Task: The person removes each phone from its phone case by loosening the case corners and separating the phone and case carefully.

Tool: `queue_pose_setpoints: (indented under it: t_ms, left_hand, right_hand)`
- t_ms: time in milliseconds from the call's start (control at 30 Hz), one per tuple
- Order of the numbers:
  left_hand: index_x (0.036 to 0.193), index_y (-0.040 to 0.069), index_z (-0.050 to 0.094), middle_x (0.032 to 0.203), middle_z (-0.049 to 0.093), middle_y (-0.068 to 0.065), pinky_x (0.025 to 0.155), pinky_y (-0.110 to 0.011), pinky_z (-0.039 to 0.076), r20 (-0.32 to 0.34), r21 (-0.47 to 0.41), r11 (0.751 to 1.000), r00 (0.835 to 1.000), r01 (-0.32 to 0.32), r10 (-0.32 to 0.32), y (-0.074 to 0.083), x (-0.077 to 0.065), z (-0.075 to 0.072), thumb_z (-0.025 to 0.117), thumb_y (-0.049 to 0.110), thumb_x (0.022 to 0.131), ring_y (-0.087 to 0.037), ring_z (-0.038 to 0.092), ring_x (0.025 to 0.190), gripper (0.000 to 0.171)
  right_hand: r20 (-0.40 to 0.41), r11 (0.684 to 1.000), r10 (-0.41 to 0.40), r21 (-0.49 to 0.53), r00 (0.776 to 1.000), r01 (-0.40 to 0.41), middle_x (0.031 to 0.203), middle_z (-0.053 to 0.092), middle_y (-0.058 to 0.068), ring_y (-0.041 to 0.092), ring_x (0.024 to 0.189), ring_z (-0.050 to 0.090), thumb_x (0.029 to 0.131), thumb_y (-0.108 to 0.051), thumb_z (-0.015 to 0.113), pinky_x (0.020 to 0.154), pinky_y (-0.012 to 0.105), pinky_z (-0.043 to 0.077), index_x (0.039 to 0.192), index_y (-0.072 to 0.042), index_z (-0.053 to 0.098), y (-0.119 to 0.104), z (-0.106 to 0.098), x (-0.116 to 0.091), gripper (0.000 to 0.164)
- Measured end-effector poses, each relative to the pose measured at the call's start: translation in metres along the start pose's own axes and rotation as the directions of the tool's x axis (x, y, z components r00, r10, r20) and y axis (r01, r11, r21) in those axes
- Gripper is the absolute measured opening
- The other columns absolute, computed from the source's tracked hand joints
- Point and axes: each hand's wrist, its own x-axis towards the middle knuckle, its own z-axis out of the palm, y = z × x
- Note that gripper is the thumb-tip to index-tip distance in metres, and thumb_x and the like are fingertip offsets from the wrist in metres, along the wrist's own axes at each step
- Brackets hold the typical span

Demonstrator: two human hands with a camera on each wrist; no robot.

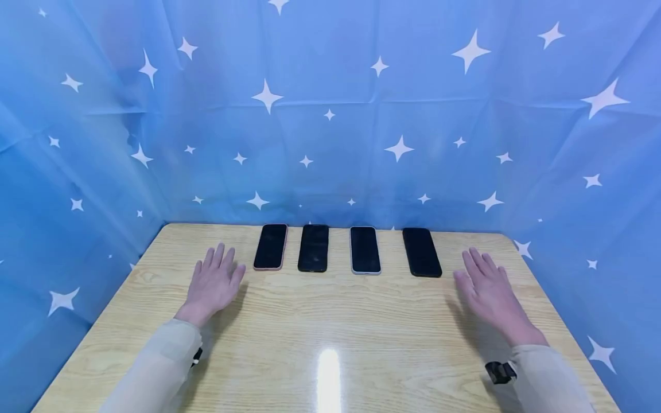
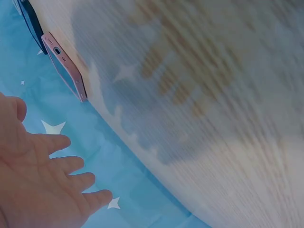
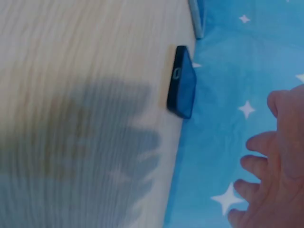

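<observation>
Several smartphones lie in a row along the back of the table, dark screens up. Leftmost is a pink-edged phone point(image 1: 271, 247); beside it lies a black phone point(image 1: 313, 248). Farther right come a phone with a pale blue-white edge point(image 1: 365, 250) and another black phone point(image 1: 422, 252), slightly slanted. My left hand point(image 1: 216, 284) is spread above the table, left of the pink-edged phone point(image 2: 65, 65), holding nothing. To the right of the slanted black phone point(image 3: 182, 83), my right hand point(image 1: 486, 289) also hovers with fingers extended and nothing in it. Both hands cast shadows on the wood.
The light wood table point(image 1: 330, 321) has a bright glare streak near its front. A blue curtain point(image 1: 330, 132) with white stars stands behind it and along both sides. A small black device point(image 1: 500, 373) sits at the right cuff.
</observation>
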Motion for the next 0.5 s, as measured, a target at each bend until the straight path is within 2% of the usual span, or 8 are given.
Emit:
queue_pose_setpoints:
  t_ms: [233,500]
  left_hand:
    - [0.160,-0.006,0.025,0.167,0.011,-0.031,0.123,-0.071,0.008,-0.025,-0.008,1.000,1.000,-0.012,0.012,0.001,-0.004,-0.001,0.028,0.041,0.113,-0.052,0.007,0.154,0.066]
    - [0.158,-0.009,0.026,0.166,0.015,-0.034,0.123,-0.070,0.014,-0.034,-0.004,1.000,0.999,-0.022,0.022,0.005,-0.004,-0.002,0.028,0.036,0.114,-0.054,0.012,0.152,0.063]
  right_hand:
    - [-0.006,0.996,-0.010,0.089,1.000,0.011,0.166,0.013,0.034,0.054,0.153,0.005,0.114,-0.038,0.030,0.121,0.074,0.003,0.160,0.007,0.019,-0.022,-0.002,0.005,0.066]
    - [-0.016,0.974,-0.017,0.226,1.000,0.020,0.168,0.013,0.029,0.050,0.155,0.005,0.114,-0.040,0.030,0.125,0.068,0.004,0.161,0.004,0.019,-0.056,0.000,0.008,0.066]
